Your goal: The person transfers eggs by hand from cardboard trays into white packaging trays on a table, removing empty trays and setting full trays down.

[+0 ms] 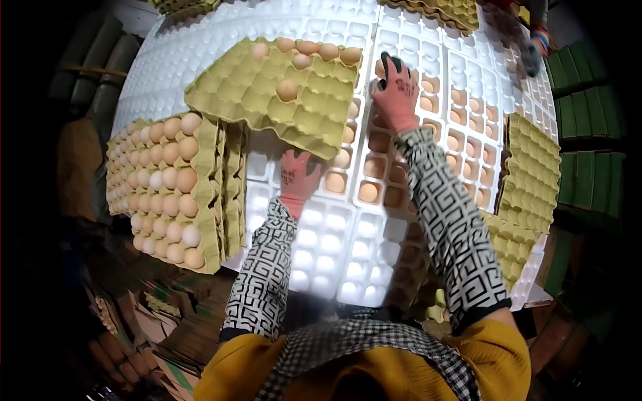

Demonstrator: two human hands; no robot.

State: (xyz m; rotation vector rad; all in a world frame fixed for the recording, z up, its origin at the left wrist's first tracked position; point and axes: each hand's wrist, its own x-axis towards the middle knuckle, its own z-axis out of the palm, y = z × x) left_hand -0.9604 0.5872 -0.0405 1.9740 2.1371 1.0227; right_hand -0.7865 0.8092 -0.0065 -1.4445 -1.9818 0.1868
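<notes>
My left hand (299, 175), in a pink glove, grips the near edge of a yellow-green egg tray (254, 87), its fingertips hidden under it. That tray holds several eggs along its far edge and one egg (287, 90) nearer its middle. My right hand (396, 83), in a pink glove with dark fingertips, reaches down over a white foam tray (408, 47). Its fingers are bent around an egg (380, 68), partly hidden by them. Brown eggs (369, 192) sit in the foam compartments below and beside this hand.
Stacked trays full of eggs (164, 180) stand at the left. Egg-free pulp trays (533, 174) lie at the right. More pulp trays (441, 10) are at the far edge. Another person's gloved hand (533, 57) shows at the upper right, near green crates (588, 110).
</notes>
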